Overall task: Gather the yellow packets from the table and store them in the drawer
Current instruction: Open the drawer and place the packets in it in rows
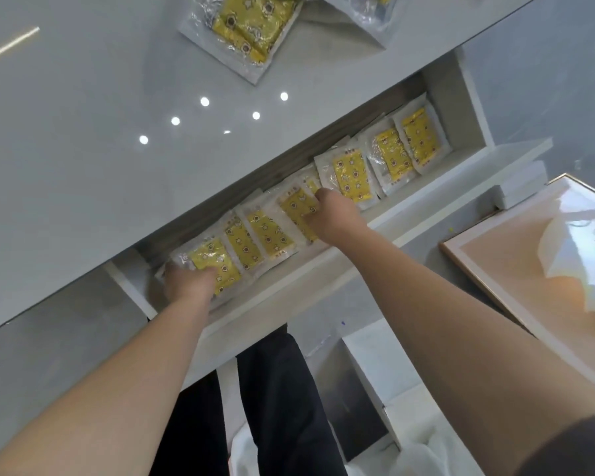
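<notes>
An open white drawer (327,261) under the grey table (93,159) holds a row of several yellow packets in clear wrappers. My left hand (188,283) lies on the leftmost packet (211,261), fingers curled round its near edge. My right hand (334,216) reaches into the middle of the row and pinches a packet (298,206) there. To the right lie more packets (352,175), the last one (421,140) at the drawer's right end. On the tabletop at the top edge rests another yellow packet (249,27), with a second wrapper (364,12) beside it.
A framed picture (543,255) leans at the right, near a small white box (519,187). A white box (382,369) and white cloth (423,455) sit on the floor by my dark trousers (272,407). Ceiling lights reflect on the glossy tabletop.
</notes>
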Tool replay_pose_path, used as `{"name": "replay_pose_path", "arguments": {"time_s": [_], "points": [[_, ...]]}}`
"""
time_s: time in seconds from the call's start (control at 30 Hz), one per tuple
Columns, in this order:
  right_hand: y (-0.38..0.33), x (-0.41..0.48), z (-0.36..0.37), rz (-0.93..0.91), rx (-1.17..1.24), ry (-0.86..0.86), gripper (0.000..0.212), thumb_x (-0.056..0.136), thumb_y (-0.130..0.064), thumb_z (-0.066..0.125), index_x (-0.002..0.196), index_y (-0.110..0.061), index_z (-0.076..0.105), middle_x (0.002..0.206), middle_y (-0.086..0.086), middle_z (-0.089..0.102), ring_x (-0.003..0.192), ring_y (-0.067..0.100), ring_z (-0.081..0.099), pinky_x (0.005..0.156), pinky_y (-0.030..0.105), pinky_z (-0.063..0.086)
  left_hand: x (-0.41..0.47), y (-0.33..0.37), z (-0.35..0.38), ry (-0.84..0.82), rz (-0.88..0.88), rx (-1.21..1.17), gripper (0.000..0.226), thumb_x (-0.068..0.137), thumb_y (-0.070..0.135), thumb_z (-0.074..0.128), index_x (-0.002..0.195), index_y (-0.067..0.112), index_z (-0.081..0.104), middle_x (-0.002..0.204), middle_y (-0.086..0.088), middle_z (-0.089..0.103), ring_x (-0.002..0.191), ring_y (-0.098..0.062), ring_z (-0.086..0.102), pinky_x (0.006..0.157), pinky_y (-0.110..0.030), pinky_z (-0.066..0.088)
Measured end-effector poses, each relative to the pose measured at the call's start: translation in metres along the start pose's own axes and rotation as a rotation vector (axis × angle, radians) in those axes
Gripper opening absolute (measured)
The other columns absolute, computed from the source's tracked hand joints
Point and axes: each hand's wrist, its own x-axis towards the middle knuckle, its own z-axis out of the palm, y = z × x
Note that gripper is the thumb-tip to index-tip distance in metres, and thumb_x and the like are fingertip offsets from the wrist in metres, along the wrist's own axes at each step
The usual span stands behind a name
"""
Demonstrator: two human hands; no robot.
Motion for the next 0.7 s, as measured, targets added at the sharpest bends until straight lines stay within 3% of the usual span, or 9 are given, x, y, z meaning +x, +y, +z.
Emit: {"name": "replay_pose_path", "arguments": {"time_s": [0.13, 0.2, 0.23, 0.3, 0.37, 0.43, 0.53, 0.6, 0.7], "points": [[0.001, -0.004, -0.001, -0.021, 0.078, -0.03, 0.041, 0.095, -0.019, 0.055, 0.133, -0.007, 0.048, 0.118, 0.01, 0.059, 0.102, 0.027, 0.057, 0.074, 0.032, 0.045, 0.0, -0.002, -0.003, 0.026, -0.053, 0.2, 0.042, 0.092, 0.005, 0.054, 0.133, -0.001, 0.047, 0.13, -0.02, 0.056, 0.114, -0.036, 0.058, 0.083, -0.037, 0.048], [0.002, -0.005, 0.003, -0.036, 0.099, -0.043, 0.034, 0.094, -0.017, 0.055, 0.126, -0.007, 0.051, 0.105, 0.008, 0.059, 0.092, 0.026, 0.056, 0.07, 0.031, 0.044, 0.006, -0.005, -0.006, -0.089, -0.109, 0.251, 0.039, 0.093, 0.006, 0.051, 0.132, -0.001, 0.049, 0.131, -0.019, 0.056, 0.115, -0.035, 0.059, 0.088, -0.039, 0.053], [0.002, -0.005, 0.005, -0.048, 0.11, -0.042, 0.026, 0.093, -0.017, 0.055, 0.117, -0.007, 0.054, 0.093, 0.004, 0.056, 0.086, 0.025, 0.054, 0.064, 0.029, 0.042, 0.008, -0.006, -0.008, -0.146, -0.144, 0.259, 0.039, 0.093, 0.006, 0.051, 0.131, 0.0, 0.051, 0.129, -0.019, 0.057, 0.109, -0.035, 0.062, 0.083, -0.043, 0.056], [0.003, -0.006, 0.008, -0.062, 0.133, -0.032, 0.009, 0.092, -0.016, 0.055, 0.096, -0.011, 0.05, 0.075, -0.003, 0.046, 0.075, 0.021, 0.049, 0.055, 0.027, 0.035, 0.006, -0.001, -0.013, -0.203, -0.168, 0.326, 0.026, 0.091, 0.005, 0.054, 0.116, 0.001, 0.057, 0.109, -0.019, 0.063, 0.08, -0.03, 0.066, 0.058, -0.038, 0.056], [0.004, -0.006, 0.011, -0.074, 0.163, -0.033, 0.018, 0.093, -0.015, 0.054, 0.079, -0.014, 0.043, 0.068, -0.005, 0.039, 0.064, 0.015, 0.042, 0.051, 0.026, 0.03, 0.003, 0.009, -0.019, -0.182, -0.133, 0.446, 0.009, 0.091, 0.007, 0.055, 0.096, -0.001, 0.055, 0.089, -0.016, 0.06, 0.063, -0.025, 0.062, 0.044, -0.028, 0.05], [0.004, -0.007, 0.014, -0.087, 0.17, -0.031, 0.032, 0.093, -0.014, 0.053, 0.067, -0.019, 0.035, 0.066, -0.004, 0.037, 0.058, 0.011, 0.036, 0.049, 0.025, 0.026, 0.005, 0.016, -0.023, -0.086, 0.021, 0.709, 0.011, 0.09, 0.012, 0.053, 0.088, 0.001, 0.056, 0.085, -0.013, 0.062, 0.066, -0.025, 0.065, 0.05, -0.025, 0.052], [0.003, -0.007, 0.018, -0.091, 0.184, -0.037, 0.039, 0.094, -0.014, 0.053, 0.065, -0.024, 0.029, 0.065, -0.005, 0.034, 0.057, 0.008, 0.033, 0.049, 0.025, 0.024, 0.008, 0.021, -0.022, 0.146, 0.414, 1.101, 0.027, 0.091, 0.027, 0.056, 0.111, 0.01, 0.052, 0.092, -0.009, 0.058, 0.085, -0.028, 0.061, 0.067, -0.032, 0.045], [0.002, -0.008, 0.021, -0.101, 0.192, -0.039, 0.04, 0.095, -0.015, 0.053, 0.065, -0.025, 0.028, 0.066, -0.006, 0.035, 0.057, 0.007, 0.033, 0.049, 0.024, 0.024, 0.014, 0.021, -0.019, 0.2, 0.557, 1.133, 0.046, 0.09, 0.04, 0.06, 0.125, 0.014, 0.043, 0.105, -0.011, 0.057, 0.092, -0.03, 0.06, 0.064, -0.034, 0.042], [0.0, -0.009, 0.026, -0.141, 0.207, -0.034, 0.038, 0.095, -0.015, 0.054, 0.065, -0.023, 0.032, 0.065, -0.005, 0.036, 0.056, 0.008, 0.034, 0.049, 0.024, 0.025, 0.028, 0.02, -0.018, 0.211, 0.669, 1.163, 0.05, 0.083, 0.053, 0.063, 0.116, 0.019, 0.046, 0.102, -0.008, 0.055, 0.086, -0.028, 0.058, 0.059, -0.033, 0.039]]}}
